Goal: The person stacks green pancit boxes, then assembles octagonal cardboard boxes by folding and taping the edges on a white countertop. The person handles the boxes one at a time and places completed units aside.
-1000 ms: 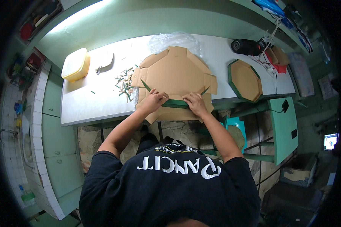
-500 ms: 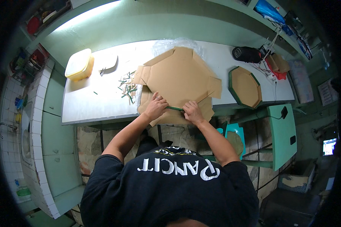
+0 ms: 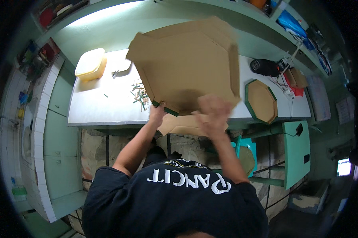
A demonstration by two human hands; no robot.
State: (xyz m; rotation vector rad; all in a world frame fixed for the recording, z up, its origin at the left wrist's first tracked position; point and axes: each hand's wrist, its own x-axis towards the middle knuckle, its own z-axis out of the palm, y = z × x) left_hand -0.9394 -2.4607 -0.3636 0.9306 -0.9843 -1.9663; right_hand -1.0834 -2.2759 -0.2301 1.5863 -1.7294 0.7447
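A large brown cardboard sheet with folded edges (image 3: 187, 67) is lifted and tilted up over the white table. My left hand (image 3: 158, 114) grips its near left corner, where a folded-up edge shows a green outer side. My right hand (image 3: 214, 115) is smeared by motion in front of the sheet's near right part; whether it touches the cardboard I cannot tell. Beneath the lifted piece, another flat cardboard sheet (image 3: 179, 126) sticks out past the table's front edge. To the right lies an eight-sided cardboard tray (image 3: 261, 101) with raised green sides.
Left on the white table (image 3: 87, 107) stand a yellowish lidded tub (image 3: 90, 64) and small green and brown cardboard scraps (image 3: 140, 95). A black cylindrical speaker (image 3: 264, 67) and cables lie back right. A green stool-like bench (image 3: 296, 150) and a turquoise chair (image 3: 248, 150) stand below right.
The cardboard sheet has come up off the table and tilted, its far edge raised. My right hand has left the near edge and moved right, now blurred. My left hand still holds the edge.
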